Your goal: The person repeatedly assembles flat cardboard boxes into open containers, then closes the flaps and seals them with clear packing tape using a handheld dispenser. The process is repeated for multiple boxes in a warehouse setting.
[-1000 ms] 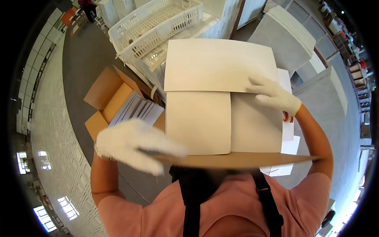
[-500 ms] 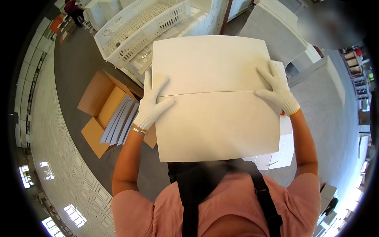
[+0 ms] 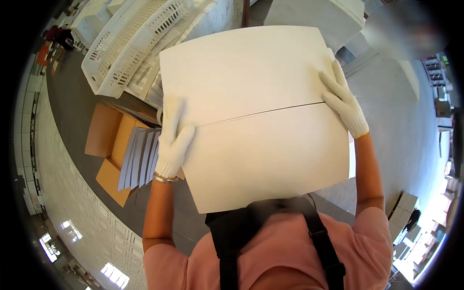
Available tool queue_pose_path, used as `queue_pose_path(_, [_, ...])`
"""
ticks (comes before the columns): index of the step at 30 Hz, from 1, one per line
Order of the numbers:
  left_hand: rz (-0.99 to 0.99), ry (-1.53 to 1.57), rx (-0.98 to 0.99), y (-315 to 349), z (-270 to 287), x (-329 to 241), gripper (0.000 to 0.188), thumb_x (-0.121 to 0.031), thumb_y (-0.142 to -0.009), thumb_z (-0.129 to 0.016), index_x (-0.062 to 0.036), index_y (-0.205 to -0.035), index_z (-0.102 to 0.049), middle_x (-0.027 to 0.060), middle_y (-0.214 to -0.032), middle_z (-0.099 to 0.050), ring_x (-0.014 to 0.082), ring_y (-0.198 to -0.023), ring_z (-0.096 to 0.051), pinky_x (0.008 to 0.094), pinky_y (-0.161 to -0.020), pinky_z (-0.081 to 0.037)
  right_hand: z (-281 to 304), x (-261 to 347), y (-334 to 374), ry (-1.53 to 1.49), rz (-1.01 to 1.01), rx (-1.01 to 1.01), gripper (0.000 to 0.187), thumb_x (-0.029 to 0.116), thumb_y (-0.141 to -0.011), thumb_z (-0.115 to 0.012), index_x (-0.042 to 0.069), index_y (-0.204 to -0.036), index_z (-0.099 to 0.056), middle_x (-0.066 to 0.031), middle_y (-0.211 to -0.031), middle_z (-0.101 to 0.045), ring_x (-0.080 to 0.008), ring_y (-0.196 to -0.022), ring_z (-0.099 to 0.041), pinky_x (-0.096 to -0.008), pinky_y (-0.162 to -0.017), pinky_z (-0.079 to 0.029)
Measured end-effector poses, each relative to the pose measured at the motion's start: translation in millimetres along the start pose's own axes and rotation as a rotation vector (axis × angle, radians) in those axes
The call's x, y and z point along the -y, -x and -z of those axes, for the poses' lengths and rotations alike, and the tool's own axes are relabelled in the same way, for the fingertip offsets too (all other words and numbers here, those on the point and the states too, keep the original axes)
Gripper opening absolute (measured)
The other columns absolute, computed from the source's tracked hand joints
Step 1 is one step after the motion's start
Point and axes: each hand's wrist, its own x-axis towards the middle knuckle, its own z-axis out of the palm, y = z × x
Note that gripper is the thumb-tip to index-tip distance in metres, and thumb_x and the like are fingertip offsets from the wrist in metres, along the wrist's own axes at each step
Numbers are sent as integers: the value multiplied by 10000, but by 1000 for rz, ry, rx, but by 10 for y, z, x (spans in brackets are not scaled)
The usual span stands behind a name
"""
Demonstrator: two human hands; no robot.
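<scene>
In front of my chest is a large white board (image 3: 261, 150), its smooth face up and a thin seam running across the middle. White knitted gloves cover both hands. My left hand (image 3: 173, 140) holds the board's left edge by the seam, thumb lying on the face and fingers along the edge. At the opposite edge, my right hand (image 3: 347, 104) grips near the seam, with its fingers spread over the face. Another white layer shows at the upper right edge; what lies under the board is mostly hidden.
An open brown carton (image 3: 104, 130) stands on the left, with several pale sheets (image 3: 137, 157) standing in it. Beyond is a white plastic crate (image 3: 121, 58) on a white stack. Large pale blocks or stacks (image 3: 309, 14) stand at the far right. A person (image 3: 59, 36) is far off at upper left.
The board has turned counterclockwise, its left side coming nearer to me, and both hands have gone with it. The carton and crate appear farther left as my view swung.
</scene>
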Motion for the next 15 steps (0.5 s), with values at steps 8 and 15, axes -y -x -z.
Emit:
queue_pose_path(8, [-10, -198, -28, -47, 60, -142, 747, -127, -915, -538, -47, -1623, -313, 220, -1735, -40, 344, -1593, -156, 396, -1247, -217, 25, -147, -40, -52, 119, 48, 572, 341, -1010, -583, 50, -1501, -538, -228, -1724, -108, -356, -1585, -185, -405, -1244, -224])
queue_pose_path(15, [50, -300, -32, 9, -10, -176, 741, -58, -908, -469, -19, -1626, -286, 180, -1745, -28, 334, -1602, -110, 404, -1263, -177, 270, -1486, -60, -529, -300, -226, 883, 403, -906, -682, 105, -1636, -286, -195, -1723, -140, -365, -1578, -194, -428, -1226, -297])
